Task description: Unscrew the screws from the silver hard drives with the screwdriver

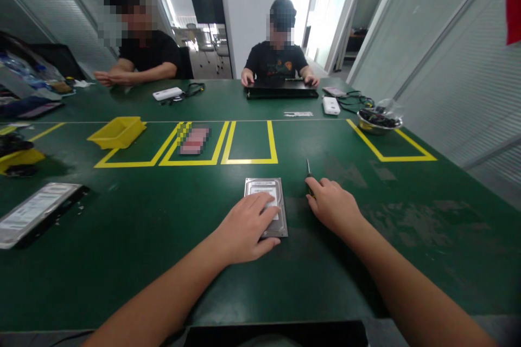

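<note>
A silver hard drive (282, 222) with a white label lies flat on the green table in front of me. My left hand (250, 225) rests across its left and middle part, fingers spread over the label and thumb by its near edge, hiding much of it. To the right of the drive, my right hand (334, 203) is closed around the dark handle of a screwdriver (308, 167). Its thin shaft points away from me, low over the tabletop, apart from the drive.
Another large drive (38, 211) with small bits beside it lies at left. Yellow tape (250, 161) outlines areas holding a yellow bin (118, 133) and a blurred pink item (195, 141). A metal bowl (380, 121) stands at right. Two people sit opposite, one touching a black laptop-like object (283, 89).
</note>
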Demonstrator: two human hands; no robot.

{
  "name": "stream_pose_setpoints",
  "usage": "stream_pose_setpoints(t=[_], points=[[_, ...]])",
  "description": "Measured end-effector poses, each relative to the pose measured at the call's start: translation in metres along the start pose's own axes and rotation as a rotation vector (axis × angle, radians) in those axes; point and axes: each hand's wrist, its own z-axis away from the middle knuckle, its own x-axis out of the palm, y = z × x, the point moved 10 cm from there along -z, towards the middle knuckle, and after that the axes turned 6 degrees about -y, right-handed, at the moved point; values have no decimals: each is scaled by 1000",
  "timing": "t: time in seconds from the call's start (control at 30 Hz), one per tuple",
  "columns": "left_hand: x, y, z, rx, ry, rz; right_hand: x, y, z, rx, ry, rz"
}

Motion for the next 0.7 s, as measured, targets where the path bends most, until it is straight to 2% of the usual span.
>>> stream_pose_setpoints(t=[0.7], points=[[2, -3, -4, -6, 35, 9, 6, -6, 6, -25, -86, 2]])
